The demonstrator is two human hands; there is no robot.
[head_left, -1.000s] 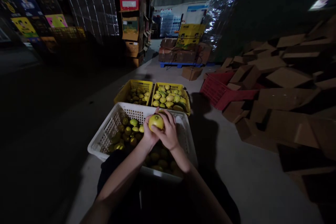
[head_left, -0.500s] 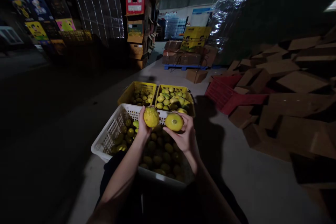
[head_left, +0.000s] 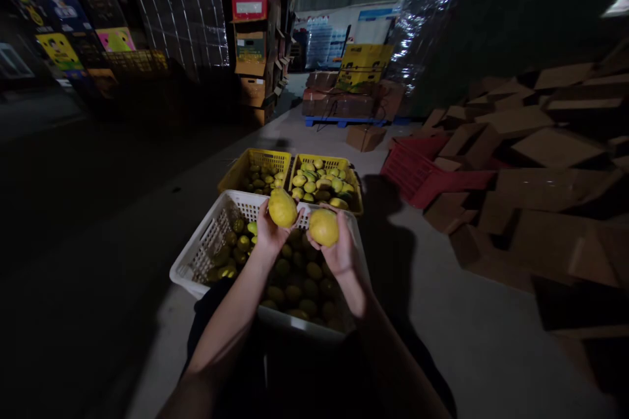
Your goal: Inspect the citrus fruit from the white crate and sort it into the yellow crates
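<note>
Two yellow fruits (head_left: 324, 229), left one (head_left: 282, 209) tilted, tip up

Place: a warehouse, dimly lit. Around you: printed boxes (head_left: 63, 6), stacked high to your left; cartons (head_left: 339, 103) on a blue pallet (head_left: 344, 122), ahead; shiny film (head_left: 417, 19), near the pallet; heaped cardboard (head_left: 540, 190), at your right; fruit (head_left: 313, 270) in a white crate (head_left: 187, 280) and yellow crates (head_left: 236, 171), on grey floor (head_left: 437, 314).

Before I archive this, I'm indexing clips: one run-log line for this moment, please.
left hand: holds yellow fruit | right hand: holds second yellow fruit | below: white crate of fruit | beyond: two yellow crates
</note>
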